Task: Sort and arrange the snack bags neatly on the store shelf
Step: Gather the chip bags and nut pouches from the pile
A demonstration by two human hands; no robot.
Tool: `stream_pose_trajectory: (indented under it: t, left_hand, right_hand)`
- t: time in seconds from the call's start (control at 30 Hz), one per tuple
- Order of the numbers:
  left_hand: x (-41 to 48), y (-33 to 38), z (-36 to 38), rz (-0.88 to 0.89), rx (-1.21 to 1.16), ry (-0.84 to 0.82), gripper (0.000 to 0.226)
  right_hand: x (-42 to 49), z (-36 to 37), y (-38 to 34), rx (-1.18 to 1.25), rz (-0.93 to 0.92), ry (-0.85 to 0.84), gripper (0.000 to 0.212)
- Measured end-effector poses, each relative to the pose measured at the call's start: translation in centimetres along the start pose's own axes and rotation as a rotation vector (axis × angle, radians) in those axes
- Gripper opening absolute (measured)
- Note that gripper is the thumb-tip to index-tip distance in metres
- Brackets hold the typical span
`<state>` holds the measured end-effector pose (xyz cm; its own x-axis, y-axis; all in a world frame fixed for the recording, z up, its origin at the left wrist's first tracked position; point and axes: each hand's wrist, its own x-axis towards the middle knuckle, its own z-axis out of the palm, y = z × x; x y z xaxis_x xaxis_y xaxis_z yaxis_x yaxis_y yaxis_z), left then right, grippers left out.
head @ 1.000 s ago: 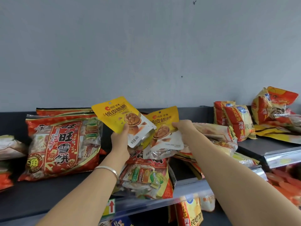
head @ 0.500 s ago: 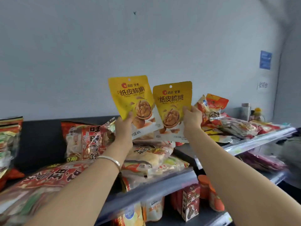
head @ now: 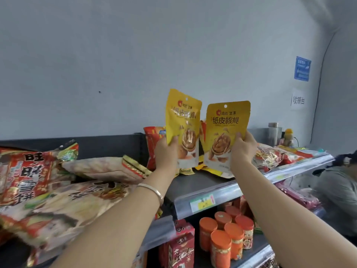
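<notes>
Clamped with the left hand (head: pixel 166 151) on the lower left edge of the first yellow pouch (head: pixel 183 117): thumb laid across the printed front, fingers curled out of sight behind. Clamped the same way with the right hand (head: pixel 242 149) on the lower right edge of the second yellow pouch (head: pixel 227 124), thumb pressed on the front. Held upright and side by side, with the first at nine o'clock of the second; touching along the inner edges or just apart, hard to say from this angle. Held over the dark shelf (head: pixel 193 182), against the grey wall (head: pixel 116 55).

Worn on the left wrist, at seven o'clock of that hand, a thin silver bracelet (head: pixel 154 190). Tucked behind the pouches, red snack bags (head: pixel 152 144) standing on the shelf, with flattened yellow bags (head: pixel 186 171) lying at six o'clock beneath.

Piled at nine o'clock of the left hand, a pale crinkled bag (head: pixel 100 169), and further out a large red rice-cracker bag (head: pixel 21 175), blurred. Heaped at three o'clock of the right hand, clear and red bags (head: pixel 270 155) along the shelf's edge, with a metal canister (head: pixel 273 132) beyond at two o'clock.

Stuck on the wall at one o'clock, a blue sign (head: pixel 302 68) above a white label (head: pixel 298 99). Stocked below the shelf at six o'clock, orange-lidded tubs (head: pixel 222 238) beside red boxes (head: pixel 181 246). Partly in frame at four o'clock, a person in grey (head: pixel 340 190).
</notes>
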<state>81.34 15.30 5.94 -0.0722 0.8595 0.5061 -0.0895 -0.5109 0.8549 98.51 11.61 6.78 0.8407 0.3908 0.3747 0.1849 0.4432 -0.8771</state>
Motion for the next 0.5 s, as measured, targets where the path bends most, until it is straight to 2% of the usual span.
stream_pose_trajectory:
  t: [0.2, 0.4, 0.5]
  left_hand:
    - [3.1, -5.1, 6.3, 0.001, 0.132, 0.064, 0.031]
    - [7.9, -7.8, 10.6, 0.108, 0.202, 0.151, 0.026]
    - [10.2, -8.5, 11.8, 0.162, 0.19, 0.191, 0.026]
  right_hand:
    - [6.1, 0.0, 4.7, -0.093, -0.036, -0.038, 0.027]
    - [11.0, 4.9, 8.5, -0.096, -0.028, -0.164, 0.035]
    - [12.4, 8.1, 10.2, -0.087, 0.018, -0.227, 0.031]
